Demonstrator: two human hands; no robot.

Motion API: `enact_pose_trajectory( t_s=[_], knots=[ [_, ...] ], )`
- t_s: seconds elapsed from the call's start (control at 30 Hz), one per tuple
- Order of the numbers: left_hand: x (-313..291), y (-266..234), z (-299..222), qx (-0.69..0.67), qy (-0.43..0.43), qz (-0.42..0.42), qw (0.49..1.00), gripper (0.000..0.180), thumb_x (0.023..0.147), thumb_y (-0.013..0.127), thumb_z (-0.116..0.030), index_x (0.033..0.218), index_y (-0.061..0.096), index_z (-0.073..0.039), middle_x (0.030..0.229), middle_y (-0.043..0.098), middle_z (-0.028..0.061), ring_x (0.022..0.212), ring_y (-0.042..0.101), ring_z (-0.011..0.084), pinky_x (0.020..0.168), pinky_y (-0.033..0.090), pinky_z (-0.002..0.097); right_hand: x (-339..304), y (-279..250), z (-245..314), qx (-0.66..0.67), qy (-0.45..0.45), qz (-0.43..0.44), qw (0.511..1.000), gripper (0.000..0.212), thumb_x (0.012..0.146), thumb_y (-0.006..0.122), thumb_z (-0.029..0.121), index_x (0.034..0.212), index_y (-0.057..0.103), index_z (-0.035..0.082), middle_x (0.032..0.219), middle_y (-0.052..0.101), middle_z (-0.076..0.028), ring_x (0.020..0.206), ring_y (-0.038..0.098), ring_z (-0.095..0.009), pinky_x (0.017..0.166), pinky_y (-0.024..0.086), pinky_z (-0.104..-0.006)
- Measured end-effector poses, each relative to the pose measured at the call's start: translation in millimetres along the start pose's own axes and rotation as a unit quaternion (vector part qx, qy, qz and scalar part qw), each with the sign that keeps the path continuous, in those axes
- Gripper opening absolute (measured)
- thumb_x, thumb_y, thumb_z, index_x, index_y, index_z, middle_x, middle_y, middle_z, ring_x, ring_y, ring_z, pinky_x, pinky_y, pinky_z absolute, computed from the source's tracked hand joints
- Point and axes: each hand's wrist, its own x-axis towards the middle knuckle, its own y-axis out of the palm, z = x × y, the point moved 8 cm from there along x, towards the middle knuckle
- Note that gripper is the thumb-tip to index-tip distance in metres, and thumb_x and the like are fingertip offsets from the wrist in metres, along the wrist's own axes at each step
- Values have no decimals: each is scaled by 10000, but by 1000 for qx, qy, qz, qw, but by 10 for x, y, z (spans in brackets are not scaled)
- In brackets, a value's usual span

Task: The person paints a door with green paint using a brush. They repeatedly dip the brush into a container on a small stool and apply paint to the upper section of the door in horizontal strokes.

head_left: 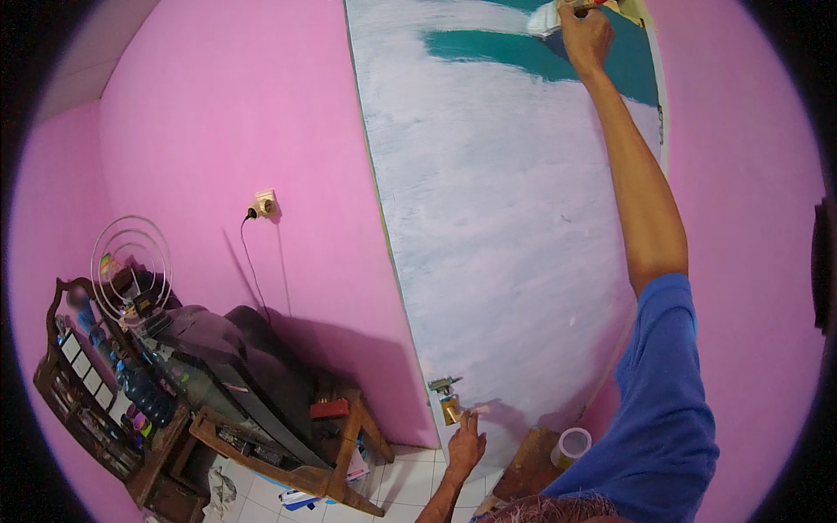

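My right arm reaches up to the top of a door (488, 218) coated with streaky pale lilac-white paint. Up there my right hand (588, 39) is closed around a paintbrush (545, 21), its whitish bristles against the door. Bare teal green (510, 52) shows around the brush and towards the top right corner. Low down, my left hand (464, 446) has its fingers stretched out at the door's surface, holding nothing. Just above and left of those fingers are a brass-coloured lock plate (450, 410) and a door handle (443, 383).
Beneath my right arm a tub (572, 444) stands by a brown wooden surface (530, 466). Left of the door, a bulky dark television (248, 375) sits on a wooden table (349, 427), with a ring antenna (131, 270) behind. A plugged cord hangs from a wall socket (264, 204).
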Motion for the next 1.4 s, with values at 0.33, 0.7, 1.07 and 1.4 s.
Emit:
enact_pose_trajectory(
  t_s=[0.33, 0.7, 1.07, 1.4],
  knots=[
    [21, -4, -29, 6, 15, -8, 1000, 660, 914, 720, -199, 1473, 410, -34, 1511, 434, 212, 1074, 686, 406, 862, 599, 470, -509, 698, 1511, -14, -275, 52, 960, 276, 996, 618, 304, 1104, 750, 86, 1098, 690, -170, 893, 687, -358, 790, 560, -483],
    [119, 2, -80, 2, 39, -13, 999, 642, 906, 711, -203, 1463, 439, -37, 1509, 453, 200, 1046, 683, 393, 862, 582, 476, 127, 754, 998, 311, -75, 20, 947, 118, 854, 739, 120, 849, 726, 3, 752, 713, -69, 679, 690, -177, 634, 570, -349],
    [35, 33, -16, 8, 5, -6, 1000, 664, 900, 717, -219, 1468, 422, -41, 1524, 430, 194, 1019, 692, 389, 853, 578, 489, 278, 438, 619, -33, -152, -84, 984, 430, 970, 616, 412, 1030, 731, 3, 917, 722, -221, 903, 704, -403, 779, 551, -492],
    [45, 17, -31, 9, -8, 27, 1000, 675, 916, 718, -227, 1472, 397, -18, 1529, 408, 216, 1100, 670, 417, 879, 587, 495, -618, 930, 2141, 115, -291, 45, 949, 214, 963, 643, 249, 913, 722, 56, 947, 726, -154, 835, 701, -326, 740, 559, -447]
  ],
)
